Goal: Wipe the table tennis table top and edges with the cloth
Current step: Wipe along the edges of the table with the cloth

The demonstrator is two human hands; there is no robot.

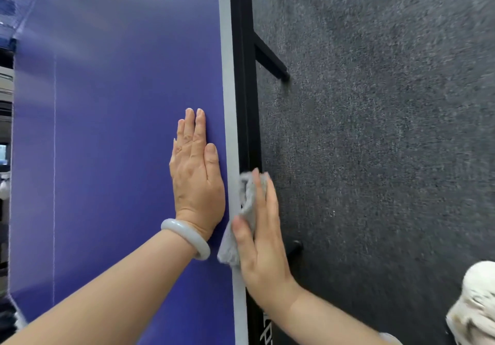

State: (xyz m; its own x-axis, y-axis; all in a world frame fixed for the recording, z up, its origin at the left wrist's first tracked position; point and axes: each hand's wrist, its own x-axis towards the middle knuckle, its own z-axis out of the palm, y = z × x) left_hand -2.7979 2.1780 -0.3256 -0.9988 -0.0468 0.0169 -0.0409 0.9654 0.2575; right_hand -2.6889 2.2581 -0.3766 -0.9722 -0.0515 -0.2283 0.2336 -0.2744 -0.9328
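Edge step in hand. Right hand (263,240) held the cloth (247,197) under thumb and palm against the bench (120,130) side edge (245,76). Left hand (197,175) lay flat beside it, fingers straight. Next, probably: slide forward along the edge with firm pressure.

**Blue table, one palm flat on top**

From my seat I see the blue table (120,130) filling the left half of the view. The left hand (197,181) lies flat on its top, fingers straight. The white border stripe (230,103) runs just beside the thumb. Past the stripe is the table's black side rail (245,76). There the right hand (263,232) holds a grey cloth (247,200) against the edge, thumb over it. Well off on the left hand's little-finger side, a thin white line (54,157) crosses the top. Grey carpet floor (375,130) lies beyond the right hand.
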